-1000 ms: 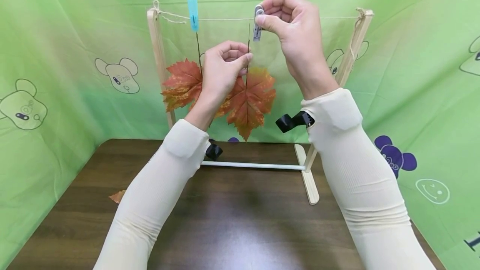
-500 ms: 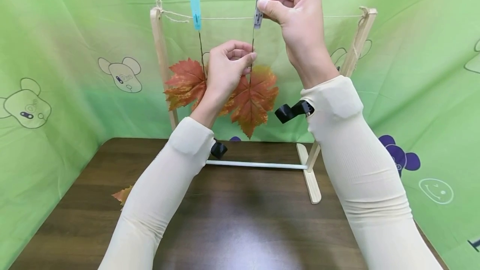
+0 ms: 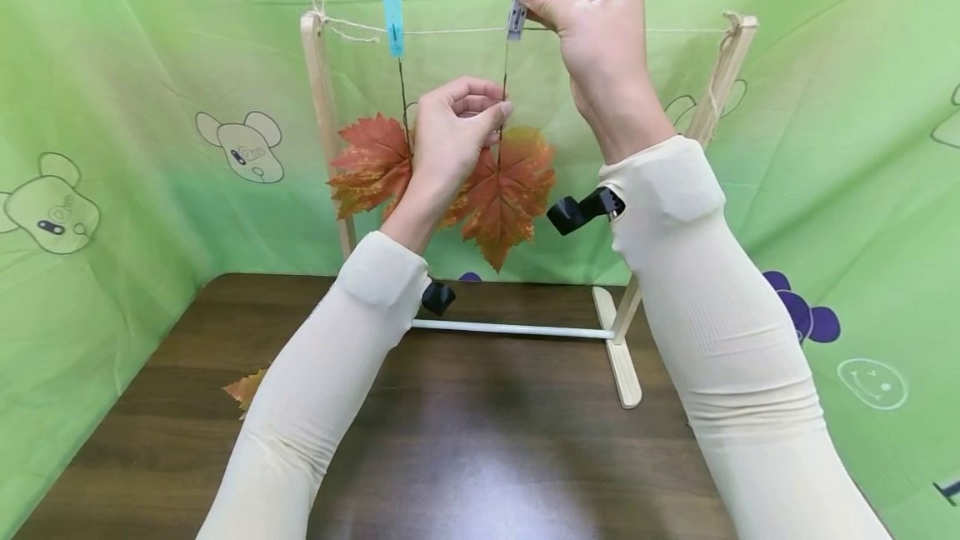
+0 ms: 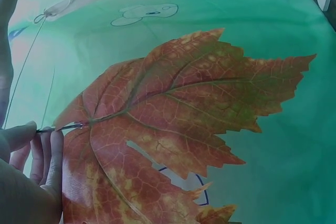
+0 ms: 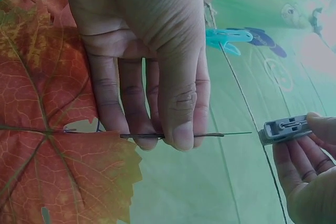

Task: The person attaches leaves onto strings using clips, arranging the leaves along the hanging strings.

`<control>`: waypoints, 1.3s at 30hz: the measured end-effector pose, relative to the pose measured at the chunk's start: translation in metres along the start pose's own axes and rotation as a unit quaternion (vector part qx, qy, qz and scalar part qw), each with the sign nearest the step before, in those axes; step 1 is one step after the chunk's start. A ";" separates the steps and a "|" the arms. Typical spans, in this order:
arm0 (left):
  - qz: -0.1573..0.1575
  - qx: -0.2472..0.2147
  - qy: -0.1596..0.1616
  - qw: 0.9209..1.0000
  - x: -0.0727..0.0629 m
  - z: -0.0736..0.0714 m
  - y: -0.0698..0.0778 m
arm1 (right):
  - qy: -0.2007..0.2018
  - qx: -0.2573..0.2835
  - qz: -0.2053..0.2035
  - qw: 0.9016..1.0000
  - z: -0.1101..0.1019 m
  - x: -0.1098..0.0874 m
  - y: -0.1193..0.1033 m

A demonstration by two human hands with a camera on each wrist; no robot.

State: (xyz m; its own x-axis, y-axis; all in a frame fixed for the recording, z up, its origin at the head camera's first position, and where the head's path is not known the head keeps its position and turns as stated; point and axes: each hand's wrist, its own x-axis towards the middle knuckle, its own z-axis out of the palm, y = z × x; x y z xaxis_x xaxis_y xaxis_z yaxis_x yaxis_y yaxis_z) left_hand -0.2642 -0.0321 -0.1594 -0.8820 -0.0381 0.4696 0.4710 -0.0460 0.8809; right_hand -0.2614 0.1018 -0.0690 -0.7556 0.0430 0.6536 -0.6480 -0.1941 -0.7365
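Note:
My left hand [image 3: 457,132] pinches the thin dark stem [image 5: 210,135] of an orange-red artificial maple leaf [image 3: 506,198] between thumb and fingers. The leaf hangs below that hand, its stem tip pointing up. Above it, my right hand [image 3: 603,40] pinches a grey clothespin [image 3: 516,22] at its upper end. The clothespin's lower end overlaps the string [image 3: 457,31] in the head view. In the right wrist view, the clothespin's tip is right at the string, with the stem tip close before it. A second maple leaf [image 3: 367,165] hangs from a light-blue clothespin [image 3: 393,19] on the string.
Wooden posts [image 3: 318,73] hold the string at both ends, and a white rod [image 3: 517,328] joins them low down. The right post stands on a wooden foot [image 3: 618,357]. Another leaf [image 3: 243,390] lies on the brown table [image 3: 480,440], partly behind my left sleeve.
My right hand has raised the grey clothespin from beside the stem to above its tip, its lower end now at the string. My left hand keeps its pinch on the stem, nearly still.

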 end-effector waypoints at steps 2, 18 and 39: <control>-0.001 0.002 0.002 1.000 0.000 0.000 0.000 | 0.002 0.002 0.001 1.000 0.001 0.001 -0.001; 0.000 0.003 0.003 1.000 0.001 0.001 0.000 | -0.008 -0.017 0.034 0.999 0.002 0.006 -0.002; 0.005 0.000 0.007 1.000 0.003 0.002 0.003 | -0.032 -0.044 0.085 0.995 -0.002 0.007 -0.004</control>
State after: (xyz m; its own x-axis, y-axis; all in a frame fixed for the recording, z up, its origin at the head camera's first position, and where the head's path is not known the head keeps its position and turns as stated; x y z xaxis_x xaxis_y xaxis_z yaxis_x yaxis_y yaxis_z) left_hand -0.2652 -0.0302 -0.1555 -0.8767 -0.0522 0.4781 0.4804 -0.0459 0.8759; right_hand -0.2643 0.1053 -0.0621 -0.8494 -0.0466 0.5258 -0.5191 -0.1065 -0.8481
